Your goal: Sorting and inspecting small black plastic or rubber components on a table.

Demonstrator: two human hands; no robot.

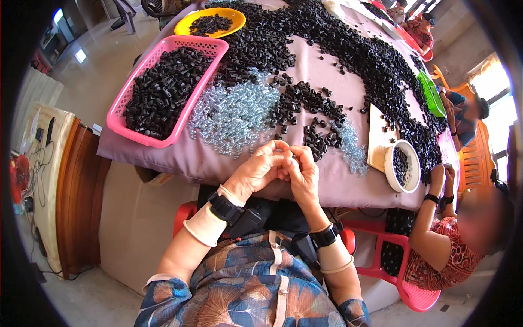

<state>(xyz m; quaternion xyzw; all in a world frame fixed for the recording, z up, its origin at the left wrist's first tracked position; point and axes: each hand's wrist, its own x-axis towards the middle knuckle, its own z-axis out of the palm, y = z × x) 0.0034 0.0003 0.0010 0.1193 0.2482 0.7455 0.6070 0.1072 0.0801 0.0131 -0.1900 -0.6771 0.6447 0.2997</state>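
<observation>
Both hands meet at the near edge of the cloth-covered table (354,188). The right hand (304,175) appears to pinch a small dark piece (295,156), mostly hidden; the left hand (255,170) has curled fingers against it, grip contents undeterminable. Loose black parts (320,143) and a translucent pile (233,115) lie just beyond. Risk: a slipping pinch could drop the piece over the edge; the adjoining piles, unpartitioned, could intermix if brushed.

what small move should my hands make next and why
I'd probably ease the right hand slightly away from the left hand: they meet at the fingertips, mostly hiding what looks like a small dark piece, so a gap might let you check it.
</observation>
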